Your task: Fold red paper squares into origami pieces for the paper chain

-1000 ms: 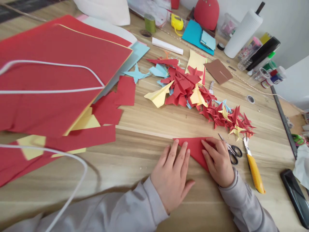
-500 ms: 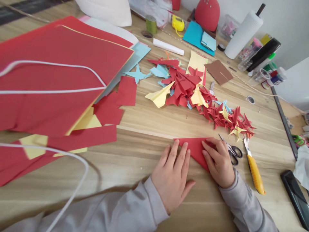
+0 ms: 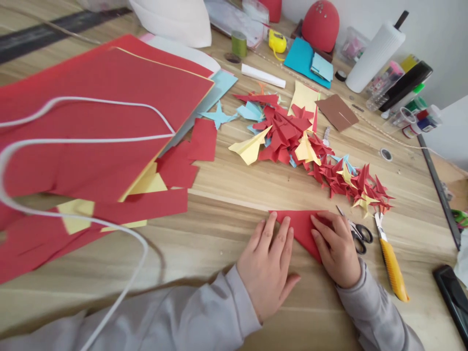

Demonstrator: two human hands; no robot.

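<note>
A folded triangle of red paper (image 3: pixel 302 230) lies flat on the wooden table, its long straight edge at the top. My left hand (image 3: pixel 268 265) rests on its left end, fingers stretched out and spread, pressing the sheet down. At the other end, my right hand (image 3: pixel 338 248) has its fingers bent and the paper's right corner under the fingertips; part of that corner is hidden by the hand. Just right of it are black-handled scissors (image 3: pixel 361 235) and a yellow-handled utility knife (image 3: pixel 394 270).
Large red sheets (image 3: pixel 135 112) and cut red strips (image 3: pixel 146 204) cover the left side, with a white cord (image 3: pixel 144 251) crossing them. Folded paper planes (image 3: pixel 283 131) and small pointed paper pieces (image 3: pixel 351 183) are heaped beyond my hands. A dark phone-like object (image 3: pixel 453 297) lies right.
The whole view has shifted slightly, so things appear a little further right. Both hands keep their places on the red paper, with hardly any finger movement.
</note>
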